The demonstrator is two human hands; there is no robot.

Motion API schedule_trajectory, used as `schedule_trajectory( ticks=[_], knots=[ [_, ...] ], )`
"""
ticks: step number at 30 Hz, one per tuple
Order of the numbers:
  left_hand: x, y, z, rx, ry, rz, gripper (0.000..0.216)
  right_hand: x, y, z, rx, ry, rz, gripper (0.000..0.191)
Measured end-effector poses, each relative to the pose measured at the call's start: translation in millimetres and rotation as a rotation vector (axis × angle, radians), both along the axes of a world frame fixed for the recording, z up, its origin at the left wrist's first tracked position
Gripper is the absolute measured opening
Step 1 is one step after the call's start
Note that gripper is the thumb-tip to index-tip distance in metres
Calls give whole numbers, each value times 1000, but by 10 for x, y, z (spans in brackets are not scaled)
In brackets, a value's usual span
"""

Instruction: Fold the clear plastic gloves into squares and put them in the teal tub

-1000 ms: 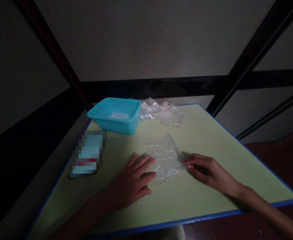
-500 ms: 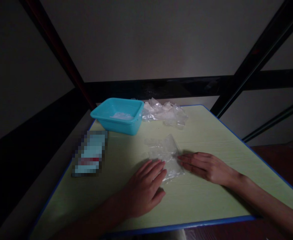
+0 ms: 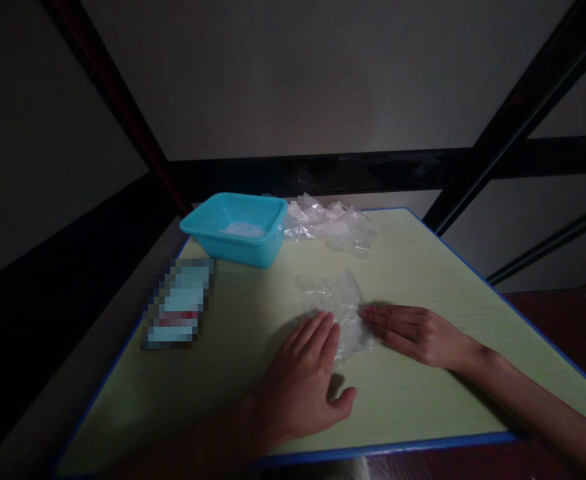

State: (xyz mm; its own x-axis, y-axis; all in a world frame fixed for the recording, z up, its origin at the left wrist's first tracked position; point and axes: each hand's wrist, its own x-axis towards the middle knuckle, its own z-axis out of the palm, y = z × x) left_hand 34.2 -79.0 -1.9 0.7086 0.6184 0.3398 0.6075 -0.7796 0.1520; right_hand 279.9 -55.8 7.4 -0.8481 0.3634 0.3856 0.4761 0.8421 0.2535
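Note:
A clear plastic bag [image 3: 349,308] lies flat and slightly wrinkled on the pale yellow-green table [image 3: 423,407]. My left hand [image 3: 307,377] rests over the bag's left and near part, palm down, with its fingers stretched out and the thumb spread apart. At the bag's right edge, the fingertips of my right hand [image 3: 415,333] touch the plastic, its fingers extended and lying flat. Part of the bag is hidden beneath the left fingers.
A turquoise plastic basin [image 3: 237,250] with clear plastic inside stands at the back left. Beside it lies a heap of crumpled clear plastic bags [image 3: 330,223]. A pixelated flat object [image 3: 180,303] is near the left edge. Blue edging borders the table, with walls behind.
My left hand has shifted a little to the right across the bag, and its thumb has spread outward. The bag has moved slightly right. My right hand has barely moved.

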Motion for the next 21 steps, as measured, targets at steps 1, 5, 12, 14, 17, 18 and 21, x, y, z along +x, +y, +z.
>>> schedule_trajectory(
  ticks=[1,5,12,14,17,18,21],
  knots=[
    [42,-13,-4,23,3,5,68,6,2,-10,3,2,0,37],
    [157,-12,-41,131,-4,52,65,38,3,-40,22,6,9,33],
    [87,88,-69,224,29,105,43,50,-4,-61,13,83,-52,29],
    [38,119,-61,249,39,105,38,57,-4,-77,-6,104,-73,28],
    [-26,166,-50,273,50,88,31,69,-8,-91,-38,122,-82,26],
    [-43,181,-48,271,55,84,29,72,-9,-91,-46,124,-83,26],
    [-83,223,-50,253,63,67,24,73,-8,-83,-65,131,-98,26]
  ],
)
